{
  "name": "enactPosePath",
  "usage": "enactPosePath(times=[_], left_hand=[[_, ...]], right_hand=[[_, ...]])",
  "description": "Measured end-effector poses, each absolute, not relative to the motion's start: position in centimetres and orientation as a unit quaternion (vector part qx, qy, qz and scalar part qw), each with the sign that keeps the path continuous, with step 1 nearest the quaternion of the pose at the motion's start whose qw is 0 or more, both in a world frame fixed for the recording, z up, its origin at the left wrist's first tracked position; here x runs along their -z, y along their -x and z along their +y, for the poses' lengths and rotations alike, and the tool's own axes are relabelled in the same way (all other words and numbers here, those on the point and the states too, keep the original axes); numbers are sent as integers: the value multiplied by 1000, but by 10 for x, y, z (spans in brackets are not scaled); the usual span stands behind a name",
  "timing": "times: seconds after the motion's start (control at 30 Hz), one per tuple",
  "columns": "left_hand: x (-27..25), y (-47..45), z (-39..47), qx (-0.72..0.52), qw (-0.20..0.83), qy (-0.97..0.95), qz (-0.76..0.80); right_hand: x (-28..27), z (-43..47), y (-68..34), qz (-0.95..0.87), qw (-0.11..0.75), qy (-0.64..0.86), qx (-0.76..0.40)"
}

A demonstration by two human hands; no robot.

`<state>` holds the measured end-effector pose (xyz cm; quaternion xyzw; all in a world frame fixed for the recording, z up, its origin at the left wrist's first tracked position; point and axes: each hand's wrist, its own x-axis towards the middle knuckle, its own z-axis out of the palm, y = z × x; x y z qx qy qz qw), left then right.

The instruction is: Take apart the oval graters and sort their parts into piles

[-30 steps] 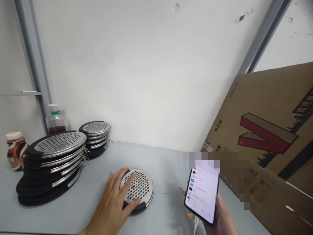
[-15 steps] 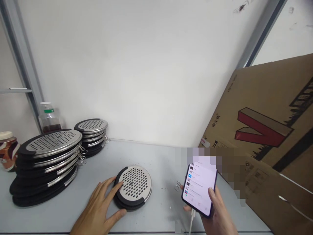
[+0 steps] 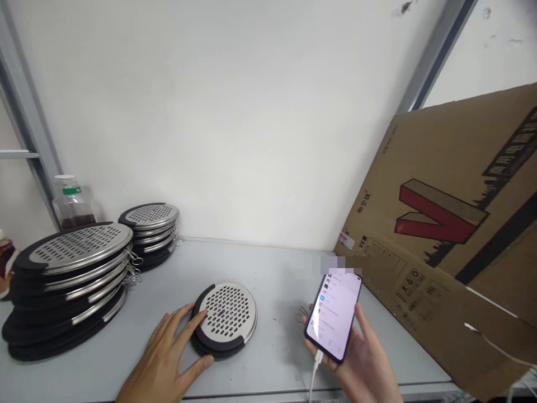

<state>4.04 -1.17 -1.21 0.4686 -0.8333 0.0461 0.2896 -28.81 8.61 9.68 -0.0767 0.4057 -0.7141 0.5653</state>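
Note:
My left hand (image 3: 165, 348) lies with its fingers spread at the left edge of a round disc (image 3: 229, 313), a perforated silver plate with a black band along one side. The index fingertip touches the band, and the thumb rests near the lower edge. The disc lies flat on the grey table (image 3: 260, 364). In my right hand (image 3: 363, 355) is a smartphone (image 3: 333, 316), its lit screen facing me and showing a list. A white charging cable (image 3: 315, 364) is plugged into its lower end. Beside the phone's left edge a small wire clip (image 3: 302, 314) shows.
Two stacks of similar perforated discs stand at left, a larger stack (image 3: 71, 296) in front and a smaller one (image 3: 151, 229) behind. A jar of dark liquid (image 3: 74, 207) is near the wall. A large cardboard box (image 3: 440, 235) leans at right, with a white cable (image 3: 499, 347) before it.
The view has shifted slightly, so more of the right side shows. My right hand has turned the phone a little, and more of its palm is visible. The left hand stays by the disc.

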Motion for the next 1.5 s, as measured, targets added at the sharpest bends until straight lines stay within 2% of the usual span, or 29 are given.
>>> enactPosePath(times=[0.2, 0.6, 1.5], left_hand=[[13, -41, -12, -31, 278, -477, -833], [14, -42, -13, -39, 276, -467, -839], [17, -43, -12, -42, 259, -485, -834]], right_hand=[[-91, 80, 301, 367, 592, 74, 714], [-76, 75, 313, 424, 526, 68, 734], [-74, 73, 304, 473, 472, 96, 738]])
